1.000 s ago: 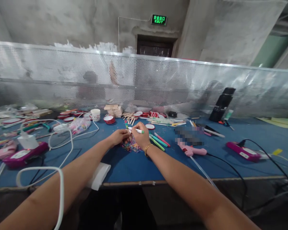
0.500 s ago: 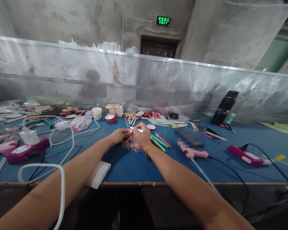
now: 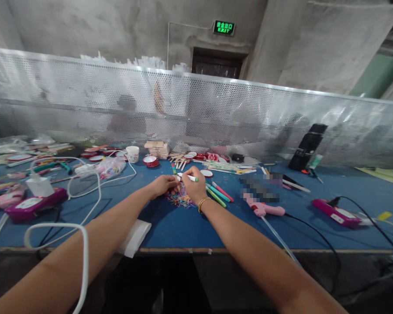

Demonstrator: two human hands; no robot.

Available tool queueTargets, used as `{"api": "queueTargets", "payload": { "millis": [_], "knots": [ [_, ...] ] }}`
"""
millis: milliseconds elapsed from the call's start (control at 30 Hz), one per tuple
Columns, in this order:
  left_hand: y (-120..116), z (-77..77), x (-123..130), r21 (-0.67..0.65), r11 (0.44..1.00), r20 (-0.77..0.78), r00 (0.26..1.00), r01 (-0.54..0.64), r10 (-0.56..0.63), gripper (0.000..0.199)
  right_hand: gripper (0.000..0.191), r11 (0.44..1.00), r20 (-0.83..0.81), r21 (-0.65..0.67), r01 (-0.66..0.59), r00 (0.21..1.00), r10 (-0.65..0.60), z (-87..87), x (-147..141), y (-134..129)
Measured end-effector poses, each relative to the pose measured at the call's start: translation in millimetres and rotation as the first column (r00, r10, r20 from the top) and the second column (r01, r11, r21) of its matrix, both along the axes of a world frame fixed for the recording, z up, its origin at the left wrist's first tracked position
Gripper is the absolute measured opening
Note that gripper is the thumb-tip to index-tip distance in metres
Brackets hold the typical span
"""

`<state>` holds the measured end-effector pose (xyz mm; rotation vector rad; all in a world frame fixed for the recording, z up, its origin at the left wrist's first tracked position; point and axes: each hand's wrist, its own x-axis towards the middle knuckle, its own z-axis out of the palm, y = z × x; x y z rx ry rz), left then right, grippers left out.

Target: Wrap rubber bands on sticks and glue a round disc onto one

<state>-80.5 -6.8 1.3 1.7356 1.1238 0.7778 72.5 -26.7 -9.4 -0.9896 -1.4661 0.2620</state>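
My right hand is closed around a white marker with a green end, its tip pointing left toward my left hand. My left hand pinches a thin stick with red and green bands, whose upper end shows above the fingers; its lower part is hidden. Under and between both hands lies a pile of short multicoloured strands. Beside my right wrist are several coloured markers, in green, teal and pink.
Red bottle caps, wooden sticks and a paper cup stand toward the back. To the right lie a pink glue gun and a purple power strip. A white cable loops at left. A perforated metal screen borders the table.
Almost nothing differs. Both hands keep their places over the strands, and the view has shifted very slightly.
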Motion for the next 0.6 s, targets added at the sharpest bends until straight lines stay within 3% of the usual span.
{"api": "queueTargets", "payload": {
  "millis": [233, 433, 600],
  "knots": [
    [2.4, -3.7, -2.1, 0.029, 0.999, -0.009, 1.0, 0.03, -0.03, 0.043, 0.012, 0.998, 0.027, 0.003, -0.06, 0.998, 0.06, 0.9, -1.7, -2.0],
    [1.6, -2.2, -1.8, 0.015, 1.0, 0.006, 1.0, 0.024, -0.025, 0.04, 0.012, 1.0, 0.007, 0.002, -0.015, 1.0, 0.015, 1.3, 0.2, -0.9],
    [1.4, -2.0, -1.5, 0.021, 1.0, -0.013, 1.0, 0.009, -0.009, 0.04, 0.012, 0.999, 0.009, 0.003, -0.054, 0.998, 0.054, 1.0, -1.8, -2.3]
  ]
}}
